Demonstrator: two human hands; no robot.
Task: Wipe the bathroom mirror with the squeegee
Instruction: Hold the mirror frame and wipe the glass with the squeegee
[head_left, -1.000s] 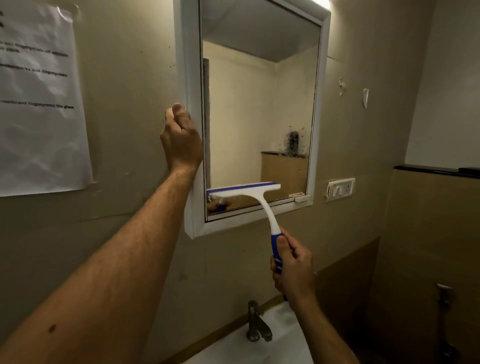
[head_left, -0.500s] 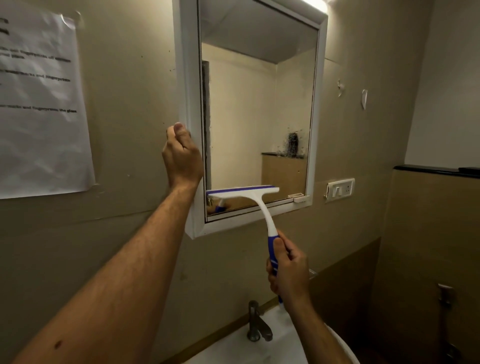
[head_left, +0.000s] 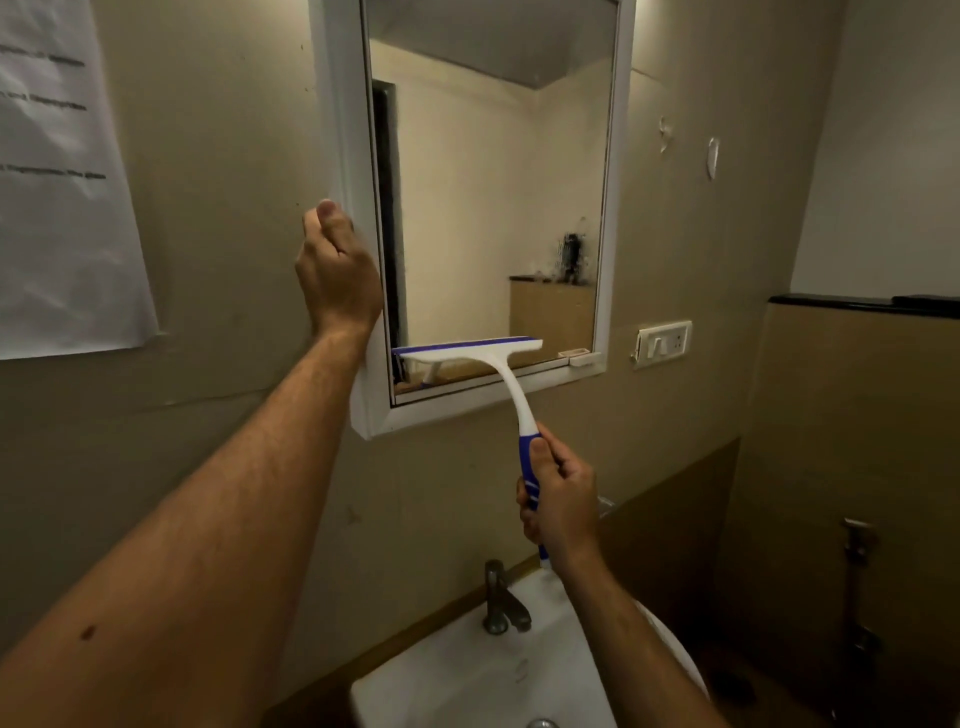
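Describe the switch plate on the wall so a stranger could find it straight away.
Start at the white-framed mirror above the sink. Just right of its lower right corner, on the beige wall, sits the switch plate. It is the only white rectangular panel there; the marks higher up are small and irregular.

I count one mirror (head_left: 493, 182) on the wall. Against its glass, near the bottom edge, I see one squeegee (head_left: 470, 351). Two hands: one left hand (head_left: 336, 273) on the mirror's left frame, one right hand (head_left: 561, 499) below the mirror. Below it too, one tap (head_left: 501, 603) and one sink (head_left: 467, 680). Left of the mirror, one paper sheet (head_left: 57, 182); right of it, one switch plate (head_left: 662, 343).
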